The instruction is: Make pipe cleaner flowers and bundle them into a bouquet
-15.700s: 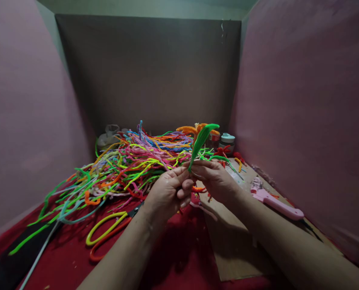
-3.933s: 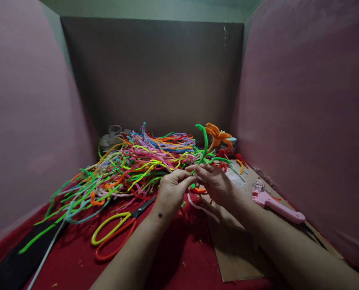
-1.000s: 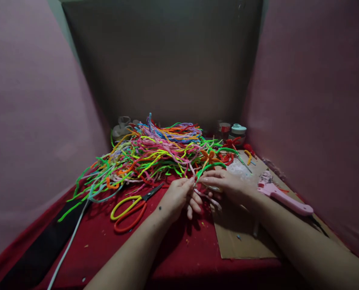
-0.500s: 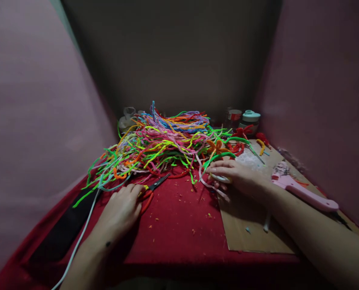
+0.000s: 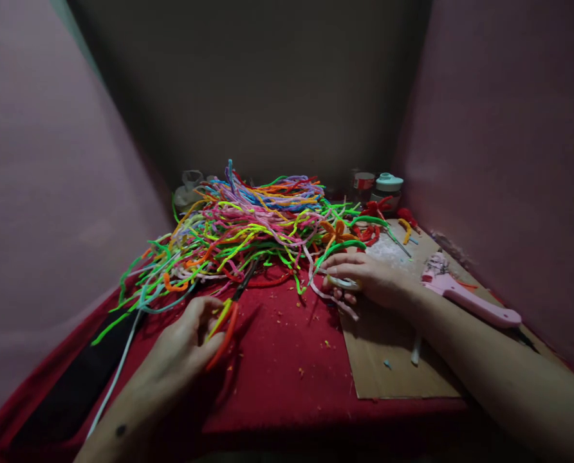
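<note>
My left hand [image 5: 183, 337] grips scissors [image 5: 228, 315] by their yellow and orange handles, with the dark blades pointing away toward the pile. Lying across the edge of the cardboard, my right hand [image 5: 376, 278] has its fingers curled round a white ring-shaped thing [image 5: 343, 283], possibly a tape roll; the fingers partly cover it. A pale pink pipe cleaner [image 5: 325, 294] trails beside and below those fingertips. Just beyond both hands spreads a big tangled pile of pipe cleaners [image 5: 262, 225] in many colours. An orange pipe-cleaner flower [image 5: 334, 233] rests at its right side.
A pink glue gun [image 5: 475, 305] lies on the cardboard [image 5: 388, 379] at right. Behind stand a jar with a teal lid [image 5: 388, 183] and a red-labelled container [image 5: 363, 183]. A white cord [image 5: 118, 373] crosses a black flat object [image 5: 65, 392] at left. Scraps dot the red cloth [image 5: 277, 373].
My left hand has lifted and turned the scissors, so the blades now point more directly away. The whole view has shifted slightly; my right hand keeps its hold on the white ring.
</note>
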A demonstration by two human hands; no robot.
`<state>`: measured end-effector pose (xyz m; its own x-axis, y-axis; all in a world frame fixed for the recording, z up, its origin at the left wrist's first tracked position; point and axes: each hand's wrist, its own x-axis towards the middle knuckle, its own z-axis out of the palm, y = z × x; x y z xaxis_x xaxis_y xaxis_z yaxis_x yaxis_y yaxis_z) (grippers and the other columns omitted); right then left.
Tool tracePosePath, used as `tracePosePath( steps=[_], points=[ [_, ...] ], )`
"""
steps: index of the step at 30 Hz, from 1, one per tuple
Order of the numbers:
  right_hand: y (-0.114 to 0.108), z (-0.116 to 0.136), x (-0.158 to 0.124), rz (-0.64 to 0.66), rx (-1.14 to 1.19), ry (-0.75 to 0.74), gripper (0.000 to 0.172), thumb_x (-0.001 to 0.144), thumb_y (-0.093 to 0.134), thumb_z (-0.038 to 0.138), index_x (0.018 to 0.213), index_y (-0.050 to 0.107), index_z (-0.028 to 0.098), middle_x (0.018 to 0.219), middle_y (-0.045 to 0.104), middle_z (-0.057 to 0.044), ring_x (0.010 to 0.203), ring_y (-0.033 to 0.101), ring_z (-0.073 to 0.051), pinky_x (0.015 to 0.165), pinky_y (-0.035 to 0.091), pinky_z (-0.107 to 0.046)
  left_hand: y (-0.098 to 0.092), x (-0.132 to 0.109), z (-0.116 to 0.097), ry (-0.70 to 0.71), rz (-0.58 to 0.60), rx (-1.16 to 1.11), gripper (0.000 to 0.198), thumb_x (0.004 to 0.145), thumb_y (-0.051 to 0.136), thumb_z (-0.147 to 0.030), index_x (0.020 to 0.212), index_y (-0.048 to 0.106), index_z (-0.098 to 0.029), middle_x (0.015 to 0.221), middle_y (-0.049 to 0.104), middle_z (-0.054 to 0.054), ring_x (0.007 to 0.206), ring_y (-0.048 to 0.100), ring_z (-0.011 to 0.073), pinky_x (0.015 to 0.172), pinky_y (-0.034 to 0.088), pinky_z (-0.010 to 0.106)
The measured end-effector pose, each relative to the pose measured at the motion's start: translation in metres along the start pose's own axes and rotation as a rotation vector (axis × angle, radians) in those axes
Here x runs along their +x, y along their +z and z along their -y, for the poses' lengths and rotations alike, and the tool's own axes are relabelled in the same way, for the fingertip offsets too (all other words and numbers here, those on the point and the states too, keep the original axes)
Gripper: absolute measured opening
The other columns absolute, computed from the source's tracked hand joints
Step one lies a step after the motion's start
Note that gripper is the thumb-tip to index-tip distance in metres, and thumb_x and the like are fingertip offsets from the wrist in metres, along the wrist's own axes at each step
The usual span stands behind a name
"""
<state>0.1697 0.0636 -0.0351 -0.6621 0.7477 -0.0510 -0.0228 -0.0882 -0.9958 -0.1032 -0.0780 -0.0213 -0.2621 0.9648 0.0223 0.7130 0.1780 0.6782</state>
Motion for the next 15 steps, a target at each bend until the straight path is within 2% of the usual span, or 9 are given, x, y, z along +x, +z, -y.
tracePosePath(
  steps=[2,3,5,8,10,12,15],
  points=[
    [0.0,0.0,0.0,0.01,0.005,0.001,0.02,0.074,0.062,0.032,0.087,0.065,0.017,0.072,0.066,-0.006,0.043,0.05,-0.011,0.039,0.036,-0.025,0.01,-0.006,-0.021,-0.05,0.228,-0.269,0.038,0.073,0.06,-0.037,0.105,0.046,-0.022,0.068,0.054,-0.003,0.055,0.05,0.0129,0.049,0.038,0.022],
    [0.0,0.0,0.0,0.021,0.017,0.006,0.02,0.075,0.061,0.033,0.088,0.065,0.018,0.073,0.066,-0.007,0.043,0.05,-0.011,0.039,0.036,-0.025,0.015,-0.009,-0.032,-0.061,0.355,-0.373,0.042,0.071,0.063,-0.036,0.107,0.045,-0.023,0.069,0.054,-0.003,0.055,0.05,0.0121,0.049,0.039,0.021],
    [0.0,-0.001,0.0,0.03,0.038,0.019,0.021,0.075,0.061,0.033,0.09,0.063,0.019,0.073,0.067,-0.006,0.042,0.049,-0.011,0.039,0.036,-0.025,0.025,-0.012,-0.051,-0.031,0.494,-0.546,0.044,0.069,0.067,-0.031,0.107,0.047,-0.022,0.077,0.057,0.0,0.063,0.052,0.0119,0.054,0.04,0.02],
    [0.001,-0.001,0.0,0.02,0.064,0.031,0.02,0.074,0.062,0.032,0.089,0.063,0.019,0.07,0.066,-0.005,0.042,0.049,-0.01,0.038,0.036,-0.024,0.035,-0.012,-0.067,0.009,0.701,-0.677,0.028,0.073,0.063,-0.028,0.096,0.05,-0.02,0.072,0.056,0.001,0.058,0.051,0.0113,0.051,0.039,0.02],
    [0.002,0.0,0.0,0.006,0.071,0.033,0.019,0.072,0.062,0.03,0.087,0.064,0.019,0.069,0.066,-0.005,0.043,0.05,-0.01,0.039,0.036,-0.024,0.038,-0.011,-0.069,0.008,0.742,-0.687,0.017,0.075,0.06,-0.029,0.084,0.049,-0.019,0.065,0.052,-0.001,0.051,0.047,0.01,0.046,0.037,0.02],
    [0.003,0.002,0.0,-0.01,0.067,0.037,0.018,0.071,0.063,0.029,0.085,0.064,0.018,0.068,0.066,-0.004,0.043,0.051,-0.01,0.039,0.036,-0.023,0.04,-0.01,-0.069,0.012,0.668,-0.638,0.017,0.074,0.061,-0.028,0.074,0.047,-0.019,0.061,0.047,-0.003,0.049,0.043,0.0085,0.045,0.036,0.019],
    [0.004,0.003,0.0,-0.01,0.067,0.049,0.016,0.07,0.062,0.028,0.083,0.064,0.018,0.065,0.064,-0.003,0.042,0.05,-0.01,0.038,0.034,-0.023,0.04,-0.013,-0.068,0.037,0.559,-0.522,0.017,0.072,0.062,-0.024,0.071,0.046,-0.019,0.062,0.045,-0.004,0.053,0.044,0.0084,0.047,0.036,0.018]
  ],
)
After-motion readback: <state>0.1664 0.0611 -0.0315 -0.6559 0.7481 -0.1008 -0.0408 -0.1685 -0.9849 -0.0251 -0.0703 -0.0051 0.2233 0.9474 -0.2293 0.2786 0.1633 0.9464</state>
